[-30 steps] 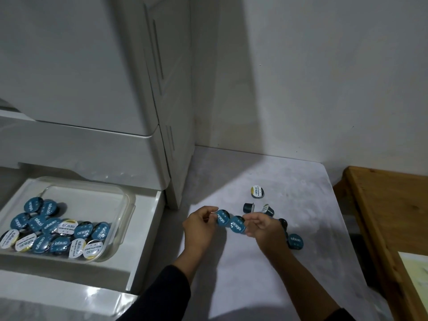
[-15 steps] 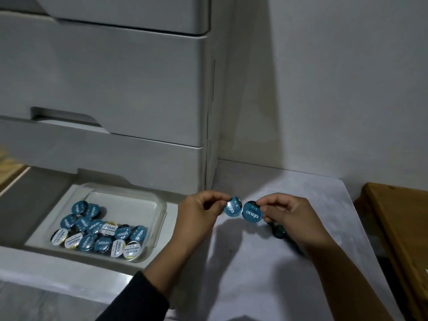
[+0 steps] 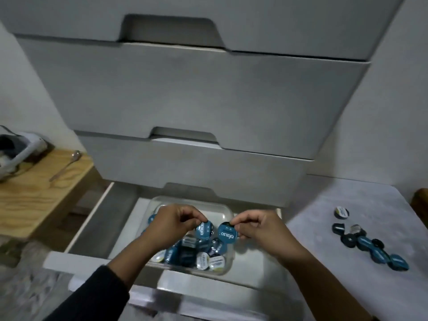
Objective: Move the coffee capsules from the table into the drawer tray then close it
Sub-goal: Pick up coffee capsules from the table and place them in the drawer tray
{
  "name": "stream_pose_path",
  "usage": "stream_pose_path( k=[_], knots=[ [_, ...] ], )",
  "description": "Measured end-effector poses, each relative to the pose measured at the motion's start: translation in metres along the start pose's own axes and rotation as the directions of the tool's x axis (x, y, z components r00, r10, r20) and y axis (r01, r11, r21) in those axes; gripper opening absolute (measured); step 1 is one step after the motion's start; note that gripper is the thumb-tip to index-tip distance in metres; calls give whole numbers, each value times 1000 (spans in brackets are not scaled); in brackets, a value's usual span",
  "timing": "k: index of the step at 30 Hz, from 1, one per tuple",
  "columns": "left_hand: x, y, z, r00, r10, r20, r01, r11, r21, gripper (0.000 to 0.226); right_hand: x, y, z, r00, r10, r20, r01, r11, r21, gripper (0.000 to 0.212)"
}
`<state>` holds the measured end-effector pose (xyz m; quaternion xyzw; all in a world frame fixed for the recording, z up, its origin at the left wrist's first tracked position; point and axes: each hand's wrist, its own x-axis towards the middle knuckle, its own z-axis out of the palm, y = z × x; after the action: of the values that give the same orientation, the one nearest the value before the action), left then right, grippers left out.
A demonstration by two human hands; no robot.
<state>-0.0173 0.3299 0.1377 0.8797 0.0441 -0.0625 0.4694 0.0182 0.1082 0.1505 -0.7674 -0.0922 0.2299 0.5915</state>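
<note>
My left hand (image 3: 172, 224) pinches a blue-lidded coffee capsule (image 3: 203, 230) and my right hand (image 3: 259, 228) pinches another blue capsule (image 3: 227, 232). Both hang just above the clear plastic tray (image 3: 225, 210) in the open bottom drawer (image 3: 208, 284). Several blue and white capsules (image 3: 199, 254) lie in the tray, partly hidden by my hands. Several more capsules (image 3: 368, 245) lie on the grey table (image 3: 347, 209) at the right, one white-lidded capsule (image 3: 342, 212) furthest back.
The drawer belongs to a grey cabinet (image 3: 185, 93) whose upper drawers are closed. A wooden shelf (image 3: 37, 193) at the left holds a spoon (image 3: 66, 165) and a grey container (image 3: 18, 151). A wooden edge (image 3: 420, 200) shows at far right.
Both hands have carried their capsules left from above the table to above the tray. The view has swung left with them, so the drawer now sits in the middle.
</note>
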Motion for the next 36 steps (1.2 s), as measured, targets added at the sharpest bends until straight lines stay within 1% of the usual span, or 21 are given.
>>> stream_pose_path(
  k=[3,6,9,15,18,23,27,31,34,36],
  knots=[
    [20,-34,-30,999,17,41,-21,996,82,18,32,6,38,997,53,-50,-55,997,-47,26],
    [40,-59,-43,998,-9,59,-1,987,164,13,58,13,64,981,141,-135,-149,988,-48,31],
    [57,-76,-45,995,-21,101,-2,976,216,15,75,18,81,959,204,-196,-227,969,-101,26],
    [76,-89,-40,984,-63,166,24,973,229,16,93,27,94,939,245,-243,-286,946,-150,19],
    [80,-94,-38,979,-61,193,10,967,255,15,98,32,99,933,246,-264,-298,937,-183,18],
    [82,-99,-34,966,-76,247,13,969,248,17,104,41,103,924,245,-294,-320,915,-244,19],
    [83,-101,-33,954,-75,291,1,969,247,17,106,42,104,929,252,-271,-327,901,-283,16],
    [81,-101,-34,955,-64,288,-8,970,243,16,105,43,105,937,258,-236,-326,888,-325,15],
    [75,-96,-34,958,-54,283,-28,960,278,15,102,44,105,946,218,-239,-296,880,-371,12],
    [69,-90,-31,962,-52,269,-40,945,325,18,98,45,104,958,157,-241,-254,855,-451,15]
  ],
)
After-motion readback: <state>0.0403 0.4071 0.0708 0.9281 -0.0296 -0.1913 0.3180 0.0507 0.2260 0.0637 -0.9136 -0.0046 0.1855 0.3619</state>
